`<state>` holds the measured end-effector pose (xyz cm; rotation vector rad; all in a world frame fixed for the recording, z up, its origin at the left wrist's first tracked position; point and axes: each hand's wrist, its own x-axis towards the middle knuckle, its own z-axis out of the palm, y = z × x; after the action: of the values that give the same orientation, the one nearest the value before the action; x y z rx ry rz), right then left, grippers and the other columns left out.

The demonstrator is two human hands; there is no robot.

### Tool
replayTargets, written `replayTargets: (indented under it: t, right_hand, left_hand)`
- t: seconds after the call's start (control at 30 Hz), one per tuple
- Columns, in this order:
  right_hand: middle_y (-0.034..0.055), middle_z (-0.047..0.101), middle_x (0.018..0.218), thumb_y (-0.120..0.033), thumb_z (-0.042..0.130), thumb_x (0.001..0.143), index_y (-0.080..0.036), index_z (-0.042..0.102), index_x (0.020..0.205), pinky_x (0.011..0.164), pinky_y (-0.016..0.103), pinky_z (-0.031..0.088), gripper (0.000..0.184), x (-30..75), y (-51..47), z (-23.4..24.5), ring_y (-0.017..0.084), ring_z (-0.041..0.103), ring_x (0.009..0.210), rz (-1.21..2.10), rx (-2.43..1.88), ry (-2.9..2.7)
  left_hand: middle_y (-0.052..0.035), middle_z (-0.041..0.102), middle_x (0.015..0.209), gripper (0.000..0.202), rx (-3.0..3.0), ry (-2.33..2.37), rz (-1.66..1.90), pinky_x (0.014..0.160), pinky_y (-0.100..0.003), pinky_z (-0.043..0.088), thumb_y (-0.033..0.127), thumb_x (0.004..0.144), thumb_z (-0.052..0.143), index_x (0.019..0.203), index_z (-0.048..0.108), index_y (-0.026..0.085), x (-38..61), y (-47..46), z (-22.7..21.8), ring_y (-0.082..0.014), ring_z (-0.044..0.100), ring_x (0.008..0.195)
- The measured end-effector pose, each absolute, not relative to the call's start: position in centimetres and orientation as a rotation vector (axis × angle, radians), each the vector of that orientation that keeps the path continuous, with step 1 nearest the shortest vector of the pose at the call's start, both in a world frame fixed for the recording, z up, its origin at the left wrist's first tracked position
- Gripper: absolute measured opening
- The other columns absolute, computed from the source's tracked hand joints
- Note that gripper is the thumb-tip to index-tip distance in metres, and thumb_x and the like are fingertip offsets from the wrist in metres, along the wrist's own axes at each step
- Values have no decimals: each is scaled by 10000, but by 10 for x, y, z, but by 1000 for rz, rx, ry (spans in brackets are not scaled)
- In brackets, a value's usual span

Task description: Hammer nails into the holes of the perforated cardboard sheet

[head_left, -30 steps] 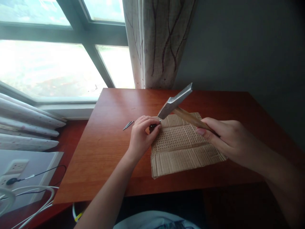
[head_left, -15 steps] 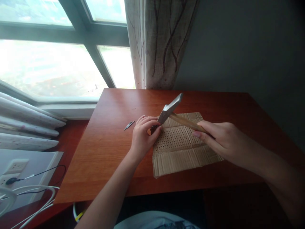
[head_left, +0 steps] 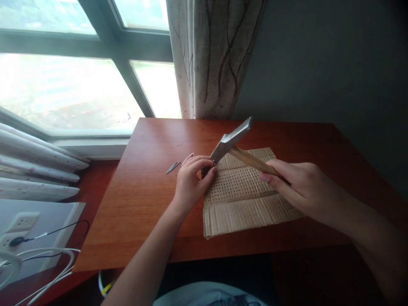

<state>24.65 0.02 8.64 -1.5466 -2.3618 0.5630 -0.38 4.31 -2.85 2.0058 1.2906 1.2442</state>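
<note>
Head view: Two bare hands work over a reddish-brown wooden desk [head_left: 137,212], at 4 o'clock from a bright window [head_left: 60,91]. The right hand [head_left: 301,183] is closed in a firm grip on the wooden handle of a hammer [head_left: 247,158], which slants above a sheet of corrugated cardboard [head_left: 245,216]. The hammer's metal head is tilted, its upper end pointing toward 2 o'clock and its lower end toward 8 o'clock, just at the fingertips of the left hand [head_left: 191,180]. That hand is curled at the cardboard's 10 o'clock edge, thumb and forefinger drawn nearly together about a small dark object [head_left: 204,171], mostly hidden; whether the fingers grip it or merely rest around it cannot be told, nor whether the metal touches anything there.

Rows of small holes run across the cardboard's middle band, between two plain, creased flaps. At 10 o'clock from the left hand, a few slim metal nails [head_left: 172,168] lie bunched on the wood. A patterned curtain [head_left: 213,55] hangs at 12 o'clock, beside a dark grey wall [head_left: 321,59]. Toward 8 o'clock, a black plug [head_left: 16,241] sits in a wall socket above looped white cables [head_left: 70,260].
</note>
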Motion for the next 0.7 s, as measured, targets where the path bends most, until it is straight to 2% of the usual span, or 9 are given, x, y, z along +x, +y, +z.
replayTargets:
  t: [0.3,0.5,0.7]
  right_hand:
    - [-39,477,582,-512,426,1059,-242,446,743,494,283,332,416,248,0,87,130,470,489,603,-1576,-2324]
    - [-33,511,594,-491,425,1063,-237,460,738,509,291,344,414,247,0,85,133,507,506,652,-1586,-2330]
    - [-32,558,638,-429,451,1068,-230,516,810,534,281,367,332,252,-6,77,135,550,545,675,-1612,-2303]
  left_hand:
    - [-30,787,1016,42,2047,1271,1244,1128,-523,423,201,884,671,882,702,230,-3,43,-28,-217,719,968]
    - [-43,774,1043,24,2052,1234,1256,1136,-523,423,203,887,684,888,688,227,-4,42,-29,-219,706,984]
    - [-74,729,1085,201,2042,1161,1284,940,-412,549,157,881,676,1072,667,219,-4,40,-26,-222,667,1023]
